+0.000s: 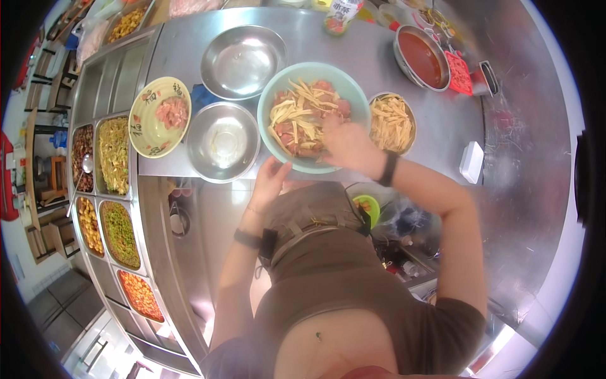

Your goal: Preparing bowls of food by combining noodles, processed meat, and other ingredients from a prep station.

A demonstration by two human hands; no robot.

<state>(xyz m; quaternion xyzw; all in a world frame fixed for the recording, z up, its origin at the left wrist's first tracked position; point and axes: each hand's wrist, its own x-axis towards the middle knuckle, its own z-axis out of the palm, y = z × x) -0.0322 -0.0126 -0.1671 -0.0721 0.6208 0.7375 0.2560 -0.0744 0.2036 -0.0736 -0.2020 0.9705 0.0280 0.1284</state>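
A pale green bowl [362, 102] holds raw meat pieces [344, 108] mixed with pale yellow strips [289, 116], perhaps dried tofu skin. My right hand [349, 144] reaches over the near right rim into it, fingers down among the food, fingertips hidden. At the near left rim is my left hand [271, 177], thumb and fingers apart and close against the bowl's outside; its grip is unclear. Right of the bowl stands a metal bowl heaped with similar strips [392, 124]. Two metal basins, one farther back [244, 61] and one nearer [222, 142], sit to the left.
A patterned yellow bowl [142, 121] with minced meat [171, 112] stands left. Red sauce fills a metal pot [422, 58] at back right, beside a red basket [458, 73]. A bottle [342, 16] is at the back, a white box [471, 162] at right. Food trays [120, 234] line the left.
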